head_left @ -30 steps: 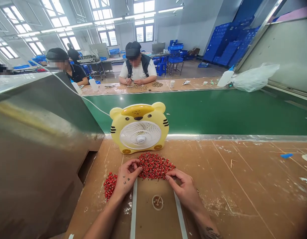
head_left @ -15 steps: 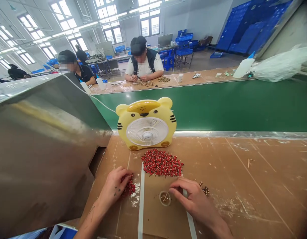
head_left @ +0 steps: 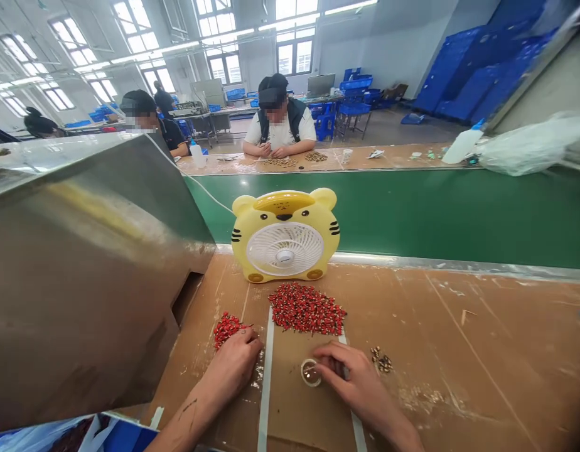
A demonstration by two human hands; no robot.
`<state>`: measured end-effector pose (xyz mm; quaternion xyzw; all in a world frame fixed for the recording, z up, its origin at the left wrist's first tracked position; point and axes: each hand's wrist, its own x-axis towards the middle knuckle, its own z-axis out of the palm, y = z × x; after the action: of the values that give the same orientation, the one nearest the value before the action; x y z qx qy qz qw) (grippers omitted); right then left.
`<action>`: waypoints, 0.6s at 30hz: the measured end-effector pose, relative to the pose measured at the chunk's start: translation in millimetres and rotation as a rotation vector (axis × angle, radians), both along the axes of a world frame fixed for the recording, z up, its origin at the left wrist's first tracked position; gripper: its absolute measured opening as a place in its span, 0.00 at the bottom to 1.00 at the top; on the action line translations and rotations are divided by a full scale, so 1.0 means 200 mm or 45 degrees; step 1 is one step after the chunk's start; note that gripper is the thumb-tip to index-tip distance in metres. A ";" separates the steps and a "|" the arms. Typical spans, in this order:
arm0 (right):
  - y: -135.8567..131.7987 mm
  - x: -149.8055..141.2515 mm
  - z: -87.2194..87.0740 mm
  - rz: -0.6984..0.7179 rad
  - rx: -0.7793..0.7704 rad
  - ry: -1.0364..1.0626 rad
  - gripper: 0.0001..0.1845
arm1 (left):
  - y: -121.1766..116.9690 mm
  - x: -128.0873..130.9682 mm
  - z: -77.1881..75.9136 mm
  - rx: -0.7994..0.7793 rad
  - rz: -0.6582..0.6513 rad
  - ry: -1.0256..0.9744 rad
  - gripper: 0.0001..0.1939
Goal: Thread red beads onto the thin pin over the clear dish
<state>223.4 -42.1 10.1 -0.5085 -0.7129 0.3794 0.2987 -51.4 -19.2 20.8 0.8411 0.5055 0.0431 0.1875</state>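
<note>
Right-hand fingers (head_left: 328,355) sit just beside a small round cup (head_left: 311,373).

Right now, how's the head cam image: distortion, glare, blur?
Head view: wide-angle distortion bows the green conveyor belt; window light glares on the stainless steel housing. The pile of red parts, left hand and right hand look fairly sharp, but single pieces are too small to make out well.

A yellow tiger fan (head_left: 285,235) (white blades)
</note>
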 end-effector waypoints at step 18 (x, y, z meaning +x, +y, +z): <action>-0.03 -0.06 -0.05 0.044 0.644 -0.264 0.24 | 0.14 0.17 0.04 -0.500 0.372 -1.236 0.10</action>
<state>211.0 -47.5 1.1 -0.4416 -0.8203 0.1403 0.3353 -17.7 8.2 28.5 0.5948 0.4710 0.3568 0.5451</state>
